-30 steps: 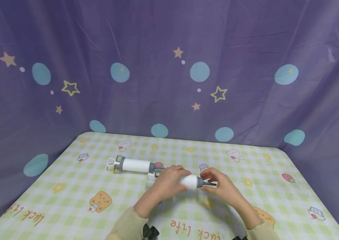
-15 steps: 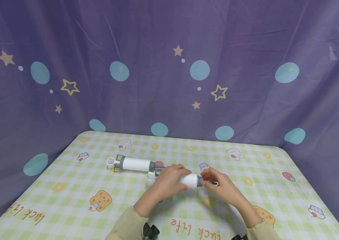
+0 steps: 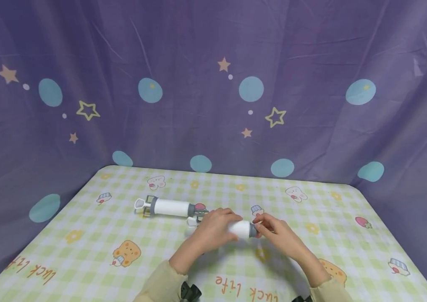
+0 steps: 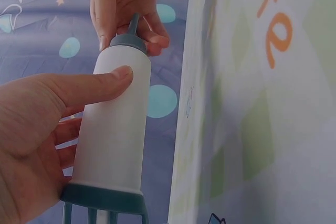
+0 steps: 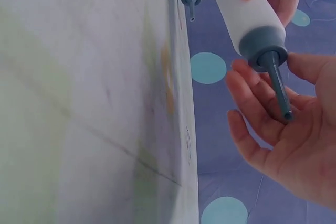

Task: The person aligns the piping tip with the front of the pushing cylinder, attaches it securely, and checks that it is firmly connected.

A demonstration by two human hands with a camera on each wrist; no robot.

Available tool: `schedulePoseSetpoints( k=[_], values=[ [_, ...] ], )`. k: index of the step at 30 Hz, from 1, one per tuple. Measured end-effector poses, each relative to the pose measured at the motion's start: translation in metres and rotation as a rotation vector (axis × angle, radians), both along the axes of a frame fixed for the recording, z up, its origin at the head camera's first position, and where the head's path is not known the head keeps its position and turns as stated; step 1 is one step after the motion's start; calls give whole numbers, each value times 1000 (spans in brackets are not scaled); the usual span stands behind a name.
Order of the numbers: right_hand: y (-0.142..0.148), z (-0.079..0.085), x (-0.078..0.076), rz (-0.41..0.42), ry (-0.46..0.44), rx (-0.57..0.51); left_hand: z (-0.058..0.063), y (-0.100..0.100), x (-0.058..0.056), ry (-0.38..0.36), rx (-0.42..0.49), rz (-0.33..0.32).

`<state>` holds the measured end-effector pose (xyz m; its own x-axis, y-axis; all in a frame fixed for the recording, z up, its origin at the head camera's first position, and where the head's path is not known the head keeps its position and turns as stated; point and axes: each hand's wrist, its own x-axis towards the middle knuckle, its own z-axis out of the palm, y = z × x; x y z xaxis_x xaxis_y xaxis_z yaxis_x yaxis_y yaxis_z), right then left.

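Observation:
A thick white syringe (image 3: 239,229) with grey-green ends lies level close over the table. My left hand (image 3: 216,228) grips its barrel, thumb across the top and fingers behind, as the left wrist view shows. The thumb and fingertips of my right hand (image 5: 294,119) pinch the grey-green collar (image 5: 262,45) at its front end. From that collar a narrow nozzle (image 5: 280,87) points into the right palm; the right hand hides it in the head view. The plunger's white loop handle (image 3: 192,221) sticks out behind the left hand.
A second syringe (image 3: 171,207) of the same kind lies on the table behind and left of the hands, its nozzle end near the first one's handle. The table (image 3: 96,235) has a green checked cover. A purple curtain (image 3: 183,126) hangs behind it.
My right fingers have shifted on the collar and now cover the nozzle in the head view, where it showed earlier. The left hand keeps its hold, and the second syringe has not moved.

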<state>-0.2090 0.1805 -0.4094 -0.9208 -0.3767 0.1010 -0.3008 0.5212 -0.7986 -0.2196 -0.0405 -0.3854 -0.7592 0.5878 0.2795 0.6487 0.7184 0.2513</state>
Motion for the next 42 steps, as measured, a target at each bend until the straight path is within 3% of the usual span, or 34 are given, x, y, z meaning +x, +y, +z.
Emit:
schedulePoseSetpoints(
  k=[6, 12, 18, 28, 35, 42],
  values=[
    [2, -1, 0, -25, 64, 6, -1, -1, -1, 23, 8, 0],
    [0, 2, 0, 42, 205, -49, -1, -2, -2, 45, 17, -5],
    [-3, 1, 2, 78, 253, -42, -1, -2, -1, 32, 22, -8],
    [-2, 1, 3, 61, 180, -58, -1, -2, -1, 35, 24, -4],
    [-6, 14, 8, 39, 118, -20, 0, -2, -1, 35, 16, -4],
    [-1, 3, 2, 33, 71, -18, 0, -1, -1, 44, 21, -21]
  ],
)
